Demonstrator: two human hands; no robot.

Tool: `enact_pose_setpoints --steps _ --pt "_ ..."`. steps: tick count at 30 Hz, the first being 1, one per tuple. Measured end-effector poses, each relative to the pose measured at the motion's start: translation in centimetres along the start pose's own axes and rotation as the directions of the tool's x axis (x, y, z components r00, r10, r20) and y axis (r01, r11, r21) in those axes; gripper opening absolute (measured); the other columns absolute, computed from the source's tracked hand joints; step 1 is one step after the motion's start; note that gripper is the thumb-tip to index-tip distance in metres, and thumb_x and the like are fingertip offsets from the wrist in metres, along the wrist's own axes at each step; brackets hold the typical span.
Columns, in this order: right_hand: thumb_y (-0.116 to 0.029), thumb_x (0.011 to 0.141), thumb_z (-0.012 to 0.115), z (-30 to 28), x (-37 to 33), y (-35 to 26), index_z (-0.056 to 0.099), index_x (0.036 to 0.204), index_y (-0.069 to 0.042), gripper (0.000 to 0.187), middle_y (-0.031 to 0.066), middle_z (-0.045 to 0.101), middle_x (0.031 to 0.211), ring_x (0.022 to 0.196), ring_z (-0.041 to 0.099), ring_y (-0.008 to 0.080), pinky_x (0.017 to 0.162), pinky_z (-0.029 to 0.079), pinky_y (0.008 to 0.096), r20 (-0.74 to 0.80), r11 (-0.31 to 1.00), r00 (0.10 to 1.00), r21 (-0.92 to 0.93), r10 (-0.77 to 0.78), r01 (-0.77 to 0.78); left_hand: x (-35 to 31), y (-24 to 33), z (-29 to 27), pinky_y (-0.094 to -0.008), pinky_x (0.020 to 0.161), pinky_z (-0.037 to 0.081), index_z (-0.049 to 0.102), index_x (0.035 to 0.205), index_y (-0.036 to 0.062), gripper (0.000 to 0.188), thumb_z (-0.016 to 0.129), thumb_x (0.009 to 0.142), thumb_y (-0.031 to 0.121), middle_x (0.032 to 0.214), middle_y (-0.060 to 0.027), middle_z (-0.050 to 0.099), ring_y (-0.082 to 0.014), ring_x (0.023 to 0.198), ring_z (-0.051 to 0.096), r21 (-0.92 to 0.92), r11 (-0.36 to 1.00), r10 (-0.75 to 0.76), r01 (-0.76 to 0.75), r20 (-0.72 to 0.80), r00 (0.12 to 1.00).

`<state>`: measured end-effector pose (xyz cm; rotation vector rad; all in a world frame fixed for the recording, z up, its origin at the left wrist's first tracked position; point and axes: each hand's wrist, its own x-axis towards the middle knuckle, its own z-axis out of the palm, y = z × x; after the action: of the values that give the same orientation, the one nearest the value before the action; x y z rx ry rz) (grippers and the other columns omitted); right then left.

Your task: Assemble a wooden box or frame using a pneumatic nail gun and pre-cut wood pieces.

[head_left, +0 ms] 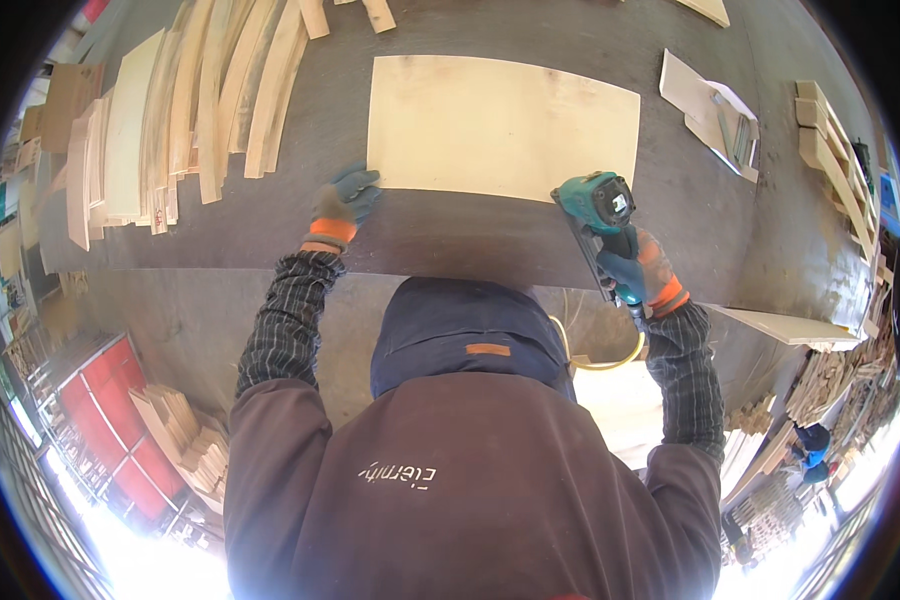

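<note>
A pale rectangular plywood board (500, 125) lies flat on the dark tabletop in front of me. My left hand (342, 207), in a grey and orange glove, is at the board's near left corner with its fingers closed on the edge. My right hand (642, 268), gloved the same way, is wrapped around the handle of a teal nail gun (596, 203). The gun's head overlaps the board's near edge by the right corner, and its black magazine slants back toward me. Whether its nose touches the wood is hidden.
Long wooden strips (200, 90) lie side by side at the far left. Torn packaging (715, 115) with thin metal strips rests at the right. A yellow air hose (615, 362) hangs below the gun. Stacked wood blocks (832, 165) sit at the right edge; another person (813, 445) is beyond, lower right.
</note>
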<state>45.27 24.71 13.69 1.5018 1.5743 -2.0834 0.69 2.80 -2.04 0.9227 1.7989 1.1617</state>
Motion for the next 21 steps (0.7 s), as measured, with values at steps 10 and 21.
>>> enact_pose_setpoints --steps 10,21 --pt "-0.015 0.085 0.067 -3.5 -1.5 3.9 0.066 0.111 -0.001 0.03 0.0038 0.063 0.078 0.061 0.059 0.01 0.05 0.047 0.0274 -0.061 0.993 0.997 0.109 -0.04 0.047 0.2 -0.3 -0.5 -0.0205 0.06 0.044 0.075 0.117 0.0106 0.025 0.073 0.094 0.001 0.094 0.0032 0.069 -0.0049 0.074 0.057 -0.057 0.991 -0.116 0.118 0.033 0.993" --pt "-0.011 0.086 0.063 -4.6 -2.4 5.1 0.065 0.107 0.0 0.024 0.0045 0.061 0.076 0.059 0.058 0.0116 0.053 0.048 0.0285 -0.09 0.974 0.992 0.201 -0.089 0.106 0.1 -0.4 -0.3 -0.0185 0.055 0.039 0.075 0.118 0.0117 0.027 0.071 0.095 -0.002 0.09 0.0051 0.066 -0.0021 0.066 0.051 0.063 0.996 0.056 -0.058 0.024 0.998"
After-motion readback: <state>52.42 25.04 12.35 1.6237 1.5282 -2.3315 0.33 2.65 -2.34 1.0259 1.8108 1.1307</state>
